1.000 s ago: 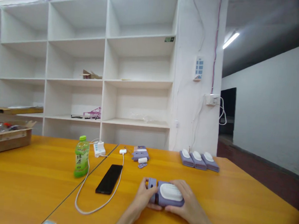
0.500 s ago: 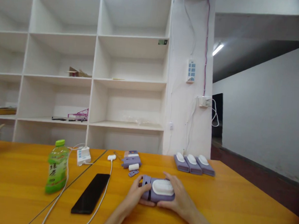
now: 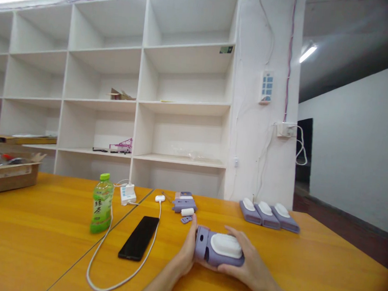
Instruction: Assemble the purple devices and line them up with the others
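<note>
Two hands share one purple device, low on the orange table. Your right hand cups its near and right side, fingers curled around the body under the white pad. Your left hand lies flat against its left end, thumb up, pressing rather than wrapping. Whether the device rests on the table or is lifted just off it cannot be told.

Just beyond your left hand lie small loose purple parts and a white cylinder. Further left run the white cable and the black phone, then the green bottle. Well beyond your right hand sit three finished units.

Risk, as a judgement: with only your left palm steadying that end, a hard push could slide the device out of your right fingers or knock the loose parts.
</note>
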Tool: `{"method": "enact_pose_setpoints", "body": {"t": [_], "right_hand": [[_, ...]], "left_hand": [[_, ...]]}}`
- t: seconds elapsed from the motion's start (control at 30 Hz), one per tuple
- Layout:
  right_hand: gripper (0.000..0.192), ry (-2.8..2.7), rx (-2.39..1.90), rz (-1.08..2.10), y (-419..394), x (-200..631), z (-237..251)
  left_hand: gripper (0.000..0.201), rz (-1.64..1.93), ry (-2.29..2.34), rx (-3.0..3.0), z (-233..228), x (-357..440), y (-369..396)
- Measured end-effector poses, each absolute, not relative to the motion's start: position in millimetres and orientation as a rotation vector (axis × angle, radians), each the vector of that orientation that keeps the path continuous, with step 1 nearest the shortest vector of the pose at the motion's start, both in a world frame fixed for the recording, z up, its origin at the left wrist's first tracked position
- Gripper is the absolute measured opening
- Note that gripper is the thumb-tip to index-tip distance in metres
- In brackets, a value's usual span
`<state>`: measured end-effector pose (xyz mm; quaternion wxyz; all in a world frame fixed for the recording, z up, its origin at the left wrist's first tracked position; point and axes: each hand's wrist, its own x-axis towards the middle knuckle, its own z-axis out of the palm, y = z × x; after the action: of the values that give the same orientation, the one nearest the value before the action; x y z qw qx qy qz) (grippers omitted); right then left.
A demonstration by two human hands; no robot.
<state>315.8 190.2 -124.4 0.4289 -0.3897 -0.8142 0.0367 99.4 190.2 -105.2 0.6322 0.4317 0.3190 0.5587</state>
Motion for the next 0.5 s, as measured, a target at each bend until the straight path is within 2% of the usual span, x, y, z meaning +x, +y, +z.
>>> {"method": "enact_pose_setpoints", "body": {"t": [0.17, 0.5], "right_hand": [[0.092, -2.054, -0.963, 0.04, 186.2, 308.5, -124.5], [0.093, -2.063, -0.976, 0.035, 186.4, 305.1, -122.6]], "left_hand": [[0.083, 1.492, 0.793, 0.968, -115.6, 102.7, 196.6], [0.075, 1.458, 0.825, 0.885, -122.4, 107.7, 200.6]]}}
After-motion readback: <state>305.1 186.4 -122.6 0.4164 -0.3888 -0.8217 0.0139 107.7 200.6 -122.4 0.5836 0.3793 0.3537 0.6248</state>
